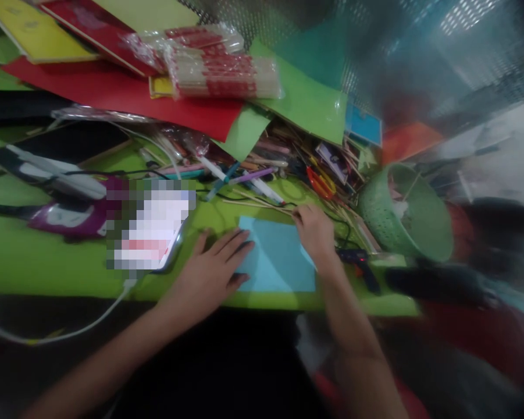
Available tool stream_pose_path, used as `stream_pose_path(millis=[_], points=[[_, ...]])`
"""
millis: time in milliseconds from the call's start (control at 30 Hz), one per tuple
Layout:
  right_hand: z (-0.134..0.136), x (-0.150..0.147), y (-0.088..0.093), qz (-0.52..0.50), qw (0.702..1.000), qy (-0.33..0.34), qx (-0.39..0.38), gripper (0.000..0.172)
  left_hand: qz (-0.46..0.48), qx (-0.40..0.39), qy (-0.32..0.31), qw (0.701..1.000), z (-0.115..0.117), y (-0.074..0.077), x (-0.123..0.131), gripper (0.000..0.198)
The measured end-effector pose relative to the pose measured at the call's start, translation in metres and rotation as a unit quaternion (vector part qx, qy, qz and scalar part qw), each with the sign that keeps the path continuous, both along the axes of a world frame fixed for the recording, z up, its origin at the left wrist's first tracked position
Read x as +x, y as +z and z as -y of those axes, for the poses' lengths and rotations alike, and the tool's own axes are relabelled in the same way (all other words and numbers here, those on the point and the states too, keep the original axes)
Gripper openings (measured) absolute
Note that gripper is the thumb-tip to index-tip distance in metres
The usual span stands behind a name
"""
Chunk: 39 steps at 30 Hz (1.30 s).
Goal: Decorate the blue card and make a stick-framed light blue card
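Observation:
A light-blue sheet of paper (279, 256) lies flat near the table's front edge. My left hand (216, 267) rests on its left side, fingers spread and palm down. At the sheet's upper right corner is my right hand (316, 233), its fingers curled together. Thin wooden sticks (253, 202) end close to those fingertips; whether the fingers hold a stick or the paper edge I cannot make out. To the right of that hand lies a dark glue gun (361, 266) with a small red light.
Left of my hands stands a lit phone (152, 230) on a white cable, beside a purple power strip (70, 215). Behind are markers (262, 187), orange-handled scissors (320, 181), coloured sheets (126, 96) and wrapped stick bundles (227, 75). A green basket (381, 209) leans at the right.

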State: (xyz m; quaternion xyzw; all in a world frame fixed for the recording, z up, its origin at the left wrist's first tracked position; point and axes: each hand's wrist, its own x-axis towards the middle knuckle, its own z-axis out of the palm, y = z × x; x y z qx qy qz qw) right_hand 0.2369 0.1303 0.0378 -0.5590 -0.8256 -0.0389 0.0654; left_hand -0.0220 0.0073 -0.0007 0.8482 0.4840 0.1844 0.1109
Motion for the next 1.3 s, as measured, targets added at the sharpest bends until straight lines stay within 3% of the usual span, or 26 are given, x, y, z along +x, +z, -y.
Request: stream_pose_path(millis=[133,300,767,967,1300], points=[[0.014,0.012,0.011,-0.053,0.998,0.027,0.016,0.018,-0.004,-0.029,0.014,0.999,-0.006,0.011,0.001,0.039],[0.031,0.025,0.018,-0.086,0.993,0.074,-0.025,0.015,-0.012,-0.045,0.043,0.998,-0.014,0.02,0.001,0.028],[0.029,0.041,0.002,-0.022,0.996,0.082,-0.024,0.016,0.024,-0.046,0.067,0.996,-0.011,0.013,-0.002,0.03],[0.029,0.037,0.002,-0.026,0.997,0.072,-0.027,0.018,0.013,-0.034,0.073,0.997,-0.012,0.01,-0.002,0.066],[0.028,0.038,0.0,-0.026,0.997,0.074,-0.03,0.019,-0.012,-0.021,0.083,0.996,-0.012,0.014,0.0,0.052]])
